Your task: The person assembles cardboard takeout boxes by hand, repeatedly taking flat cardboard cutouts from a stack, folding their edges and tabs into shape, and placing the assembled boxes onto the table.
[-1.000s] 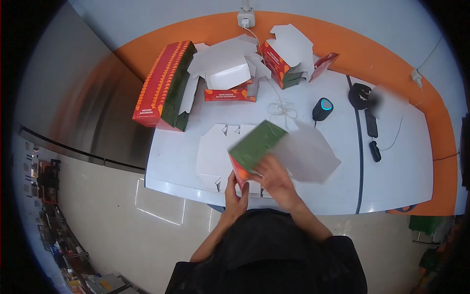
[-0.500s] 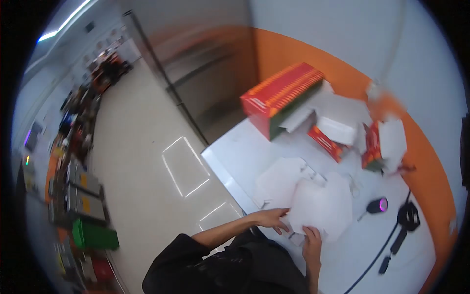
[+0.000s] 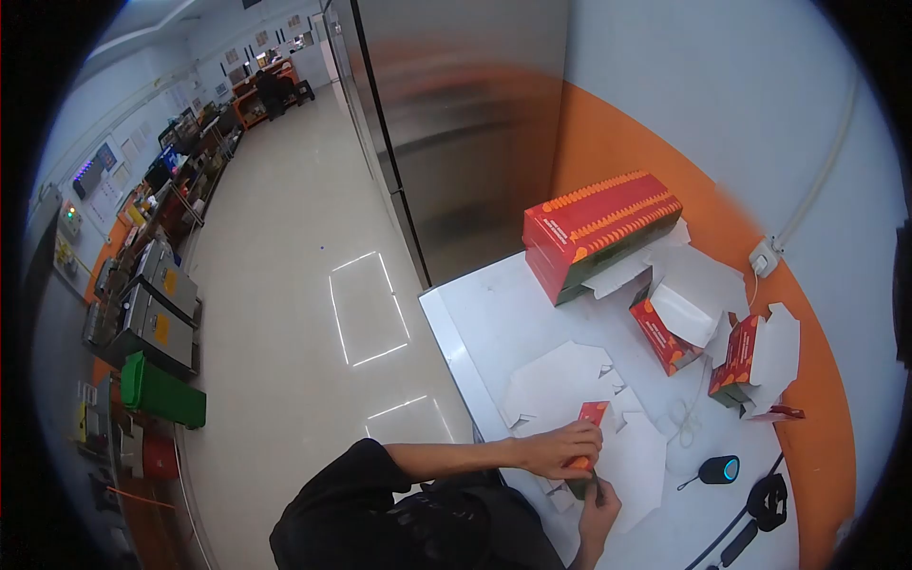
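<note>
My left hand (image 3: 562, 450) is closed over a red printed panel of a cardboard box blank (image 3: 638, 465), which is folded up from its white inner face. At the lower end of that panel my right hand (image 3: 598, 511) pinches a dark green edge, with its fingertips partly hidden. The two hands nearly touch. Another flat white box blank (image 3: 551, 380), with small cut tabs, lies on the table just beyond them.
On the white table (image 3: 494, 309) stand a stack of red boxes (image 3: 603, 228) and two open boxes (image 3: 670, 318) (image 3: 746, 366). To the right are a small black speaker (image 3: 719, 470) and a black cable (image 3: 768, 502). A steel fridge (image 3: 465, 123) stands beyond the table.
A red printed panel now stands folded up between my hands, where the blank showed only white. My left hand has moved right onto it. The view has shifted.
</note>
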A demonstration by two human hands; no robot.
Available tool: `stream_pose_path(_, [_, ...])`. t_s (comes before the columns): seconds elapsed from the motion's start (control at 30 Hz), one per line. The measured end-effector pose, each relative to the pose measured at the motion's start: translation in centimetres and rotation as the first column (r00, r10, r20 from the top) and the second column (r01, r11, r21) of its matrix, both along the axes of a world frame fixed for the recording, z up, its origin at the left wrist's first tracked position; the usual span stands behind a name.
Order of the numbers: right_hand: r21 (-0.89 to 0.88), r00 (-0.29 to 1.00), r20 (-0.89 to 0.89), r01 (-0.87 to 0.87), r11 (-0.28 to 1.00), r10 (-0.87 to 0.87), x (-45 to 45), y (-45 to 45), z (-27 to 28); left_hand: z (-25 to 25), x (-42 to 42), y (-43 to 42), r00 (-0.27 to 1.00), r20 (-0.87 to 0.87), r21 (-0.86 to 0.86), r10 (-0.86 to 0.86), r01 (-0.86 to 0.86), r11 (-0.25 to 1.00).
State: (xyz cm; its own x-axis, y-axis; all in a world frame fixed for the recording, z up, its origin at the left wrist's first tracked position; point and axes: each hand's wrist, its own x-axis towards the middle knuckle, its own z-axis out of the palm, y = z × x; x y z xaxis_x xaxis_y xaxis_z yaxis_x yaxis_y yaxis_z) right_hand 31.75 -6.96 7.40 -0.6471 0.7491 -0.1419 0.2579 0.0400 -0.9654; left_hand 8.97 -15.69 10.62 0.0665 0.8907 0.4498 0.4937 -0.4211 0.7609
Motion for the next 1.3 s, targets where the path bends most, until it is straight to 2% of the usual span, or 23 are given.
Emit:
stream_pose_path(0.07, [-0.050, 0.992, -0.095, 0.075, 0.996, -0.079, 0.2, 0.0, -0.3, -0.9, 0.8, -0.1, 0.963, 0.193, 0.069, 0.190, -0.207, 0.976])
stream_pose_path(0.1, [-0.077, 0.994, -0.086, 0.067, 0.995, -0.074, 0.3, 0.1, 0.1, -1.1, 1.3, -0.2, 0.917, 0.291, 0.085, 0.273, -0.309, 0.947])
stream_pose_path(0.2, [-0.168, 0.996, -0.072, 0.045, 0.985, -0.057, 0.6, 0.4, 1.8, -1.3, 2.4, -0.5, 0.820, 0.385, 0.030, 0.423, -0.470, 0.882])
stream_pose_path(0.3, [-0.272, 0.997, -0.073, 0.000, 0.962, -0.021, 0.6, 0.6, 1.8, -1.5, 2.6, -0.5, 0.834, 0.367, 0.045, 0.412, -0.458, 0.888])
stream_pose_path(0.4, [-0.334, 0.998, -0.066, -0.029, 0.942, 0.007, 0.8, 0.6, 0.6, -0.3, 1.6, -0.9, 0.958, 0.176, 0.082, 0.227, -0.244, 0.966])
stream_pose_path(0.5, [-0.317, 1.000, -0.023, -0.016, 0.948, 0.009, 0.2, -0.4, 1.8, -0.2, 0.6, -1.0, 0.992, 0.006, 0.114, 0.127, -0.127, 0.985])
stream_pose_path(0.6, [-0.295, 0.999, 0.043, -0.019, 0.955, 0.033, 0.3, -0.5, 2.1, -1.5, 1.8, -1.3, 0.901, 0.230, 0.118, 0.368, -0.401, 0.909])
stream_pose_path(0.7, [-0.272, 0.996, 0.037, -0.067, 0.960, 0.079, 0.3, -0.1, 2.4, -1.7, 3.4, -1.5, 0.821, 0.308, 0.103, 0.481, -0.532, 0.841])
stream_pose_path(0.8, [-0.208, 0.992, 0.049, -0.106, 0.972, 0.119, 0.4, 0.3, 2.1, -0.9, 3.9, -2.2, 0.879, 0.136, 0.161, 0.457, -0.474, 0.865])
stream_pose_path(0.9, [-0.160, 0.987, 0.053, -0.144, 0.977, 0.154, 0.1, 0.1, 2.9, -0.8, 3.7, -2.8, 0.943, -0.031, 0.190, 0.331, -0.319, 0.928])
stream_pose_path(1.0, [-0.159, 0.981, 0.065, -0.168, 0.973, 0.181, -0.4, -0.1, 4.0, 0.3, 2.9, -3.1, 0.937, -0.179, 0.171, 0.300, -0.270, 0.948])
stream_pose_path(1.07, [-0.138, 0.972, 0.099, -0.198, 0.970, 0.213, -0.4, -0.2, 5.3, 0.5, 2.4, -3.5, 0.925, -0.242, 0.039, 0.292, -0.292, 0.956])
stream_pose_path(1.1, [-0.019, 0.990, 0.057, -0.125, 0.992, 0.125, -0.7, -0.8, 6.1, 0.6, 2.1, -3.6, 0.919, -0.273, -0.026, 0.285, -0.303, 0.953])
stream_pose_path(1.17, [0.209, 0.998, -0.058, 0.039, 0.977, -0.028, -1.3, -2.0, 7.4, 0.3, 0.6, -3.7, 0.965, -0.127, -0.198, 0.230, -0.252, 0.947])
stream_pose_path(1.2, [0.336, 0.991, -0.125, 0.078, 0.939, -0.038, -0.5, -1.8, 7.4, 0.4, -0.1, -3.8, 0.976, -0.049, -0.280, 0.211, -0.216, 0.935])
stream_pose_path(1.27, [0.558, 0.965, -0.257, 0.183, 0.809, -0.041, 1.7, -1.1, 6.8, 1.7, -1.0, -4.1, 0.944, 0.063, -0.370, 0.324, -0.280, 0.886])
stream_pose_path(1.3, [0.583, 0.966, -0.250, 0.206, 0.786, -0.067, 2.2, -0.5, 6.2, 2.2, -1.3, -4.2, 0.918, 0.115, -0.418, 0.379, -0.302, 0.857])
